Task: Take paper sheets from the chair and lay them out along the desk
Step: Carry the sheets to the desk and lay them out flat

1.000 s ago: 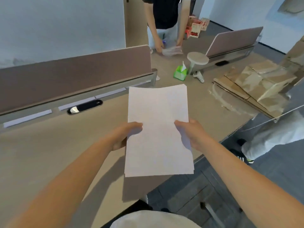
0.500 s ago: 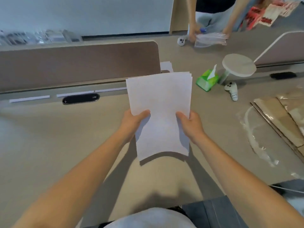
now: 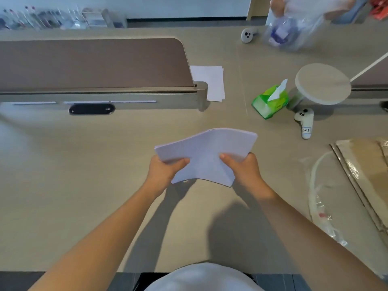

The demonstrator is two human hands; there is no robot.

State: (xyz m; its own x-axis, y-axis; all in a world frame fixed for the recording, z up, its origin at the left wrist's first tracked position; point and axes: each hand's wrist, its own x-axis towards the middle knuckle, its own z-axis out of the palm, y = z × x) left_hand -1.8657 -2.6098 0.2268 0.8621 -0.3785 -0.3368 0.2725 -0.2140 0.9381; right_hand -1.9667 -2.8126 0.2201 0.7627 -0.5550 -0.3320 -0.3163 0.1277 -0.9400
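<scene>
A stack of white paper sheets (image 3: 206,152) hangs just above the beige desk (image 3: 84,175), tilted nearly flat with its far edge arched. My left hand (image 3: 162,172) grips its left edge, thumb on top. My right hand (image 3: 243,170) grips the right edge the same way. Another small pile of white sheets (image 3: 211,80) lies on the desk past the end of the brown divider (image 3: 94,64). The chair is out of view.
A green tissue box (image 3: 269,100), a round white stand (image 3: 321,84) and a white controller (image 3: 305,122) sit to the right. Flattened cardboard (image 3: 365,171) and plastic wrap (image 3: 319,198) lie at the right edge. Another person's hands hold a plastic bag (image 3: 287,32) at the back.
The stack has come down from upright in front of me to nearly flat, close above the desk. My view has tipped further down over the desk. Both hands keep their hold.
</scene>
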